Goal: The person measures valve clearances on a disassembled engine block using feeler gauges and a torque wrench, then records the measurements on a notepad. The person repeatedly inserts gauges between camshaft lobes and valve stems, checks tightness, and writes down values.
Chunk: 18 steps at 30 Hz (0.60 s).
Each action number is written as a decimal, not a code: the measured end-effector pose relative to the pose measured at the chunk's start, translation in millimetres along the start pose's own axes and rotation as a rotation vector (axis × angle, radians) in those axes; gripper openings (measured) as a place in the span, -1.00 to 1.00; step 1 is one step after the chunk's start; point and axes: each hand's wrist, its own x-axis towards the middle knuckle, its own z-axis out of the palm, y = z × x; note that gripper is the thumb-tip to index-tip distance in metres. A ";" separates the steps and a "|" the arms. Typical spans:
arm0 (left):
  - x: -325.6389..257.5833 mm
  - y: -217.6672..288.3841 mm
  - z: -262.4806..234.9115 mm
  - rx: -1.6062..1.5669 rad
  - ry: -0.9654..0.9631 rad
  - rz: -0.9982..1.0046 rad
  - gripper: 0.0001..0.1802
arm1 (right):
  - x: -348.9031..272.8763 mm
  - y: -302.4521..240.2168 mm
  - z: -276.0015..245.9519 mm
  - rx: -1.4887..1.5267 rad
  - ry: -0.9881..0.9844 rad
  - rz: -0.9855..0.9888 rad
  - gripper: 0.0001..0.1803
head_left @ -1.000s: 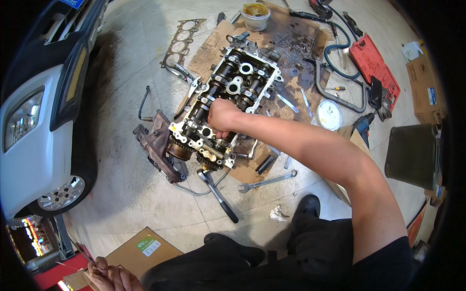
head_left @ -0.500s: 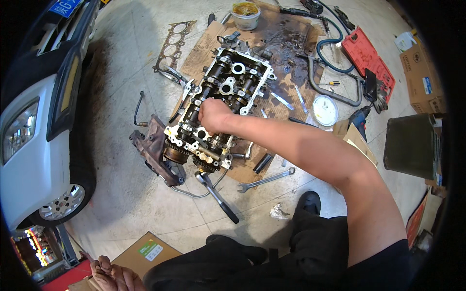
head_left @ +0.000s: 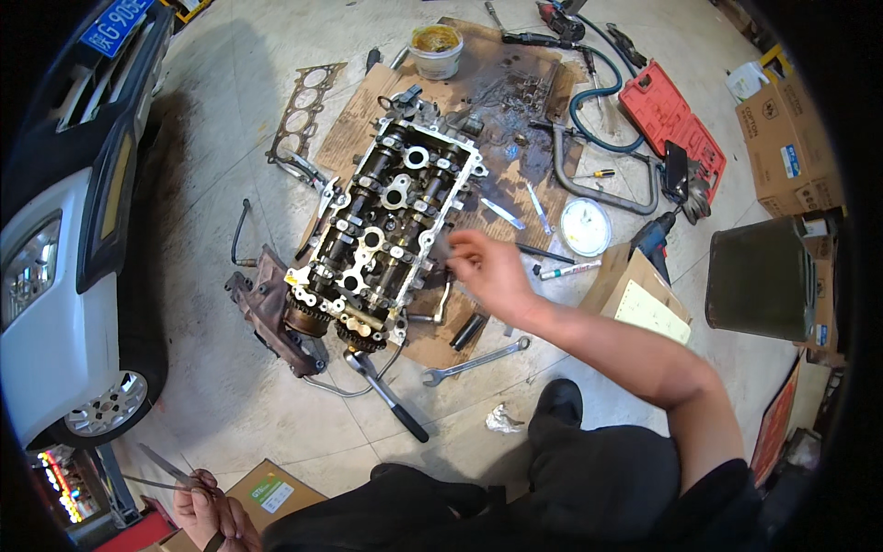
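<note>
**Cylinder head on the floor, your right hand just off its edge**

You are over a concrete floor (head_left: 212,405), with a white car (head_left: 55,276) filling your left side. Stained cardboard sheets (head_left: 354,129) lie on the floor, and the cylinder head (head_left: 386,230) lies on them, running diagonally, with a rusty manifold (head_left: 271,308) at its near left end. Cardboard boxes (head_left: 782,138) and a dark bin (head_left: 759,276) stand well off to your right, beyond a red tool case (head_left: 667,115) and a coiled hose (head_left: 589,110). A head gasket (head_left: 303,110) lies flat beyond the head, a tub of grease (head_left: 435,48) past its far end.

Nearer in, a ratchet handle (head_left: 386,394) and a combination spanner (head_left: 474,361) lie just below the head, and a round white lid (head_left: 585,226) sits to the right.

Your right hand (head_left: 487,271) hovers beside the head's right edge, its grip pinched on a small dark piece (head_left: 441,247). Your left hand (head_left: 212,506), low at the left, holds thin metal strips (head_left: 166,465) closed between its fingers.
</note>
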 end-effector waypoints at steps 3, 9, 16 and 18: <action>3.2 -10.0 3.9 0.041 0.012 -0.017 -0.84 | 2.0 85.5 -13.8 0.141 0.202 0.245 -0.72; -6.8 0.4 36.0 0.136 -0.051 -0.106 -0.88 | 27.9 140.9 7.2 -0.013 0.235 0.342 -0.74; -15.5 -7.1 32.8 0.254 0.008 -0.138 -0.85 | 34.4 120.8 8.6 -0.338 0.096 0.256 -0.76; -12.0 -9.4 20.1 0.142 -0.049 -0.167 -0.84 | 20.2 104.6 1.6 -0.330 0.101 0.155 -0.79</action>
